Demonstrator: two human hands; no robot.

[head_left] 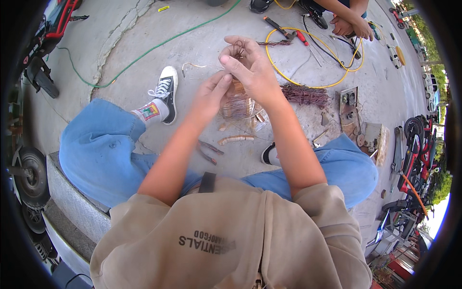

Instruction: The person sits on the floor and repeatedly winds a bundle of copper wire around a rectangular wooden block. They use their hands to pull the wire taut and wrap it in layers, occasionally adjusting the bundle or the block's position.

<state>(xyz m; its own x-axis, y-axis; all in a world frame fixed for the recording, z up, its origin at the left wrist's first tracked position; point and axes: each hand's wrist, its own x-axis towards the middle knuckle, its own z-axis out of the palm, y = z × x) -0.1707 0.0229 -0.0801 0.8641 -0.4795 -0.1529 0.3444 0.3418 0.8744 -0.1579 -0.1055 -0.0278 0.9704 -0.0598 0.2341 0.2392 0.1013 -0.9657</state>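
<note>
My right hand (254, 72) is raised in front of me, its fingers curled round a loose tangle of thin dark copper-coloured wire (239, 49). Close against it, my left hand (211, 95) pinches at the lower end of the wire between thumb and fingers; the exact grip is partly hidden. Under both hands a rounded piece with copper-coloured windings and pale strips (236, 107) lies on the ground. Beside it is a curved, pale ribbed strip (236, 139). A pair of pliers (210, 151) rests nearer to me, between my legs.
A bundle of dark reddish wires (305, 96) lies to the right, near a worn metal plate (348, 108). Beyond are a hammer (278, 28), a red-handled screwdriver (302, 38) and a yellow hose (274, 60). Another person's hands (351, 26) show at the far right. A green hose (159, 45) crosses the concrete.
</note>
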